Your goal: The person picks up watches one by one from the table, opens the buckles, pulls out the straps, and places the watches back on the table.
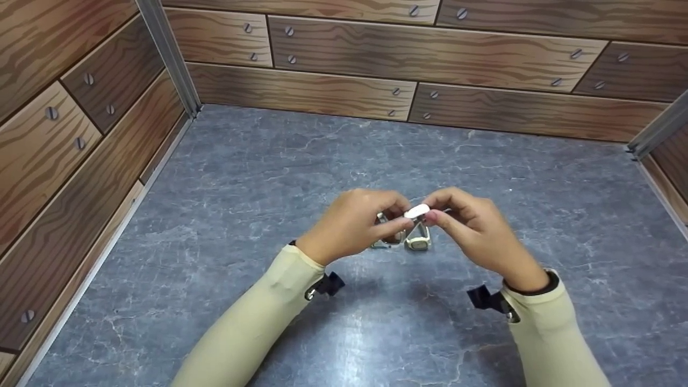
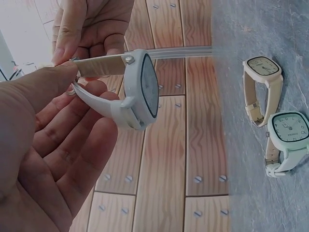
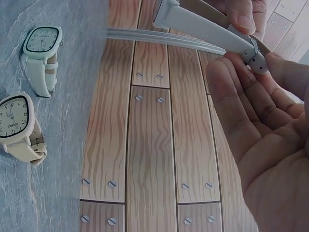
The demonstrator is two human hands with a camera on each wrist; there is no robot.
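Observation:
A white wristwatch (image 1: 417, 210) is held up above the table between both hands, its strap bent into a loop. In the left wrist view its dark-rimmed face (image 2: 150, 86) points away from the fingers. My left hand (image 1: 361, 221) pinches the strap near the buckle between thumb and fingers. From the other side, my right hand (image 1: 475, 231) pinches the strap end, thumb on top. The right wrist view shows the metal buckle (image 3: 252, 50) with the perforated strap tip (image 3: 259, 64) lying at it; the fingers partly hide this part.
Below the hands, a mint-green watch (image 2: 289, 128) and a cream watch (image 2: 263, 67) rest on the grey marbled table (image 1: 269, 161), straps looped and faces up. Walls with a wood-plank print (image 1: 344, 54) enclose the table at the back and sides.

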